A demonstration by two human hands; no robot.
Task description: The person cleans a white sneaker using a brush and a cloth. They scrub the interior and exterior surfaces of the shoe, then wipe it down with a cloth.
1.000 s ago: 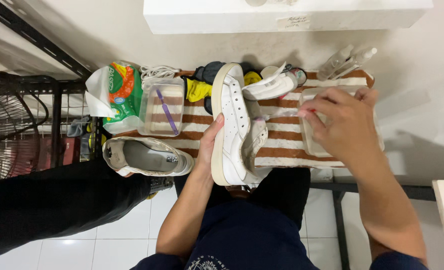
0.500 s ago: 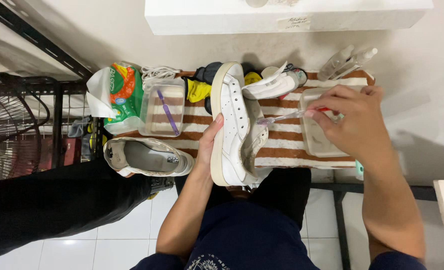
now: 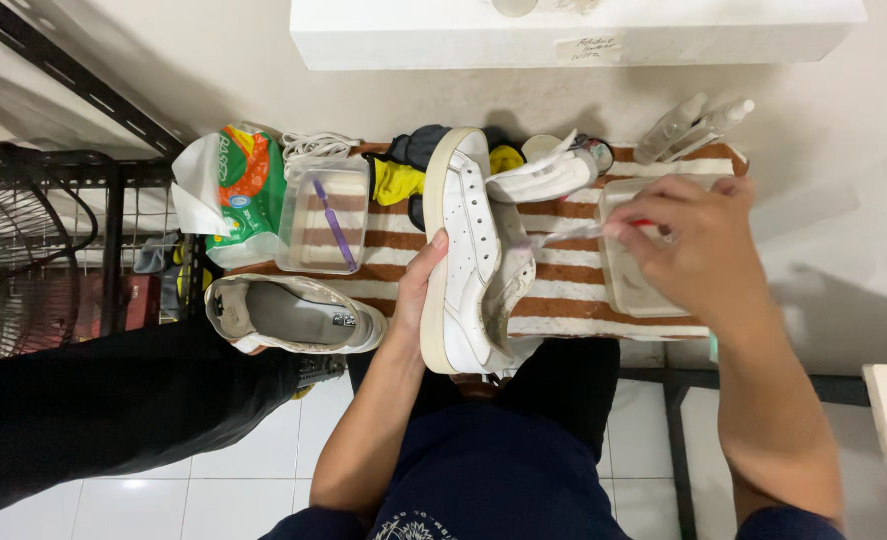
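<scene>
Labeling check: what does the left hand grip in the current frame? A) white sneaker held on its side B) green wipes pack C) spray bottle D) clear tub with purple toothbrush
A: the left hand clasps the sole edge of the white sneaker over the striped towel.

The person wore a dark navy top with short sleeves and a pale print at the chest, black trousers, bare forearms, no gloves.
</scene>
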